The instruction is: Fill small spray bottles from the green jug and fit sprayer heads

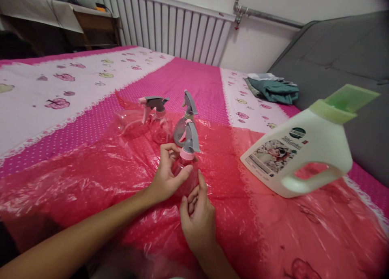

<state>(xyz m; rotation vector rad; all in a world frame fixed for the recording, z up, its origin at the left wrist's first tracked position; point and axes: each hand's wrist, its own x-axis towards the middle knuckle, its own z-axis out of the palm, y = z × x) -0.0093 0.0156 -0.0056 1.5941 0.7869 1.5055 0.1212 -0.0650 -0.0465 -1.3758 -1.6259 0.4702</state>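
A clear spray bottle (186,181) with a pink collar and grey trigger head stands between my two hands. My left hand (168,173) wraps round its upper body, thumb across the front. Lower down, my right hand (199,216) grips the side and base with bent fingers. Just behind it are a spray bottle with a greenish collar (181,127) and another with a pink-and-grey head (160,127). At their left, a clear bottle (129,121) seems to lie on its side. The held bottle partly covers the greenish-collared one.
Red plastic sheeting (121,177) covers the near part of the bed (200,78). A large pale green detergent jug (299,153) stands tilted in view at right. Folded clothes (273,88) lie near the grey headboard (340,56). A radiator (170,25) and desk (60,17) are behind.
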